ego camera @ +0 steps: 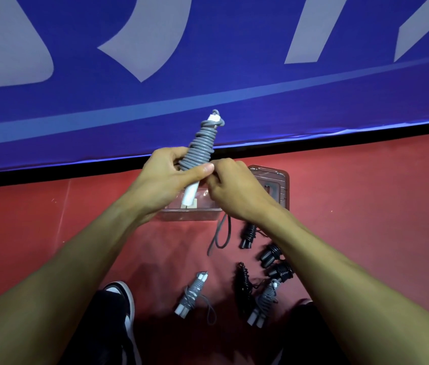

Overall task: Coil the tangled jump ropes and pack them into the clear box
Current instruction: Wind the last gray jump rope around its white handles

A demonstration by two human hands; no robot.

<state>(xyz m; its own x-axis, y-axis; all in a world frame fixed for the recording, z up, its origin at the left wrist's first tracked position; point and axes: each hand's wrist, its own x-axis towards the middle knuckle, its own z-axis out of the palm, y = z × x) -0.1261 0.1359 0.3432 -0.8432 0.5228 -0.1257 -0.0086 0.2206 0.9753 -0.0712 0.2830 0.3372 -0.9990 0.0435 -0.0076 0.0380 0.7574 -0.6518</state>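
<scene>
My left hand (166, 177) grips a grey jump rope (203, 143) wound tightly round its white handles, held tilted above the floor. My right hand (234, 185) pinches the rope's loose grey end, which trails down to the floor (217, 238). Beneath my hands the clear box (189, 213) sits on the red floor, partly hidden. Its clear lid (274, 183) lies just to the right. Coiled ropes lie nearer me: a grey one (192, 296), another grey one (264, 301), and several black ones (274, 255).
A blue banner with pale letters (208, 61) rises behind the box, with a black strip at its base. My black and white shoe (122, 299) is at the lower left, and my dark-clothed knees fill the bottom edge.
</scene>
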